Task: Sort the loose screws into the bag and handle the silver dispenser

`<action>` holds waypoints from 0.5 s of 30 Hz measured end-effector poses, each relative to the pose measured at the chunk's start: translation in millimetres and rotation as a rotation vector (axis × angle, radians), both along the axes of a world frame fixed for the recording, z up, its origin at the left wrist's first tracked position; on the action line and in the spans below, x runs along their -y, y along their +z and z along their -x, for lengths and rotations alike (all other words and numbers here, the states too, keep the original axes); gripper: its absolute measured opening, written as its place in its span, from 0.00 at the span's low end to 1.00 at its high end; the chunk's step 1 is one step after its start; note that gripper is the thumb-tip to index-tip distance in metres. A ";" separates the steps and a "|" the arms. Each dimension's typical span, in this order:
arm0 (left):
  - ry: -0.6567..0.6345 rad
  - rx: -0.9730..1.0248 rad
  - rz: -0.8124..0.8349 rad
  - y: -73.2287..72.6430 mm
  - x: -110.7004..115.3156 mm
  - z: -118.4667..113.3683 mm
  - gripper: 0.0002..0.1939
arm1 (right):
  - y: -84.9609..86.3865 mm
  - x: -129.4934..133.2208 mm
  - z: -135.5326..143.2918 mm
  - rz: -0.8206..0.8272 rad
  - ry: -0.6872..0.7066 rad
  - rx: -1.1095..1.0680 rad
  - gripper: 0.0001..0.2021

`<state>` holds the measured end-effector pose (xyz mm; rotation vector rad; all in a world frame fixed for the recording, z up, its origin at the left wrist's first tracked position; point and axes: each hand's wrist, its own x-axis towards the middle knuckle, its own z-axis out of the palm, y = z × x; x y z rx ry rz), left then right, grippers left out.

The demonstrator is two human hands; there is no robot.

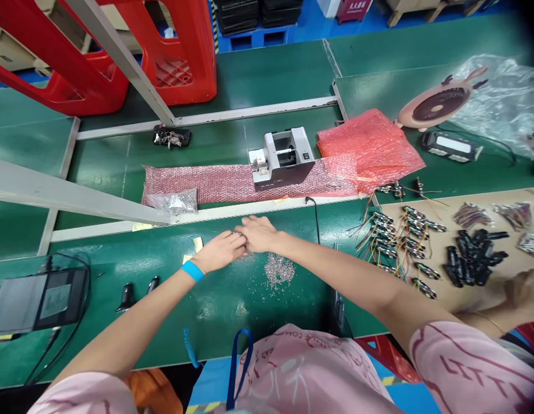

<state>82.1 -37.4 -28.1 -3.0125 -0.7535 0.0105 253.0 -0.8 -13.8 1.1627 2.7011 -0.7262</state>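
Observation:
My left hand (224, 251), with a blue band at its wrist, and my right hand (258, 233) meet above the green bench. The fingers of both are curled and pressed together. Whatever lies between them is hidden; a faint clear patch shows just below, too unclear to name. Close to my right hand, a loose heap of tiny silvery metal parts, perhaps screws (279, 269), lies on the bench, with several strays around it. Yellow paper slips (198, 244) lie beside my left hand. Behind my hands, a clear bag of small metal parts (188, 200) rests on pink bubble wrap (224, 181).
A small grey-and-black machine (282, 158) stands on the bubble wrap. To the right are wired assemblies (383, 236), black plastic housings (474, 256) and another person's hand (526, 290). A power unit (38, 302) sits left. White frame posts (77, 192) cross the left side.

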 end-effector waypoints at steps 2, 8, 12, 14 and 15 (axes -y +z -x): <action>-0.040 -0.003 -0.010 4.2 1.1 0.8 0.09 | -4.4 -2.8 5.5 -0.026 0.107 -0.046 0.11; -0.011 -0.002 -0.041 4.6 6.7 3.5 0.10 | -18.2 -18.0 2.6 -0.049 0.390 -0.169 0.07; 0.070 0.011 -0.035 -1.3 9.0 2.8 0.11 | -26.7 -25.5 4.1 -0.032 0.376 -0.185 0.08; 0.096 0.021 -0.032 -3.7 10.5 2.7 0.10 | -31.2 -27.6 6.1 -0.014 0.342 -0.184 0.08; 0.102 0.027 -0.031 -4.6 11.3 2.9 0.10 | -33.2 -28.3 6.9 -0.004 0.328 -0.185 0.08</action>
